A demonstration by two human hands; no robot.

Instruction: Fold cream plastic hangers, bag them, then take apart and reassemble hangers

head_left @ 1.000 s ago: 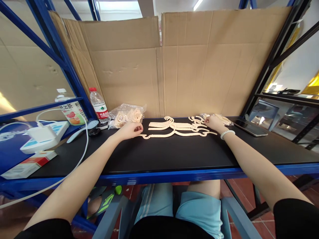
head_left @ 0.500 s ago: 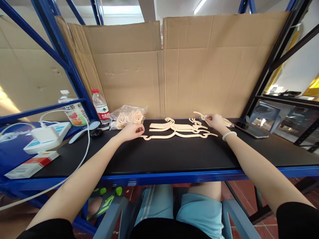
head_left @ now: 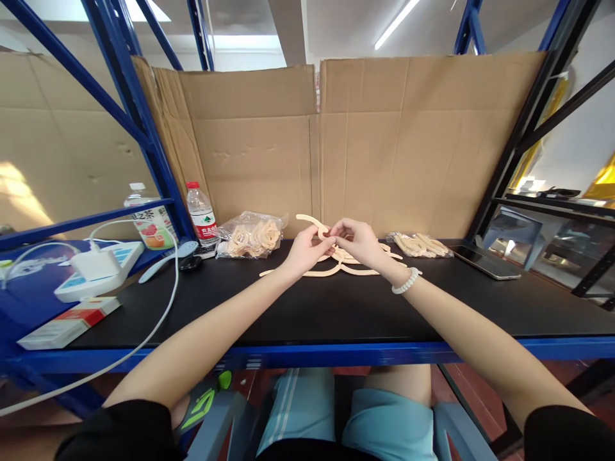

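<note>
Both hands meet at the middle of the table, fingers pinched around a cream curved strip (head_left: 310,219) that looks like a hanger arm. My left hand (head_left: 305,250) is closed on its lower part, and the free end sticks up to the left. Close against it, my right hand (head_left: 358,242) is closed at the same piece; the fingers hide where they grip. Beneath and behind the hands lie several cream hanger-like pieces (head_left: 324,274), partly covered by the hands.
Left of the hands is a clear bag of round cream parts (head_left: 252,238), beside a water bottle (head_left: 202,214). To the right lie a bag of cream strips (head_left: 420,244) and a phone (head_left: 485,261). A white cable (head_left: 168,307) crosses the left side; cardboard (head_left: 384,147) stands behind.
My right hand has brought the curved strip from the bag at right to the middle. My left hand has moved right to join it. The view has tilted up slightly.
</note>
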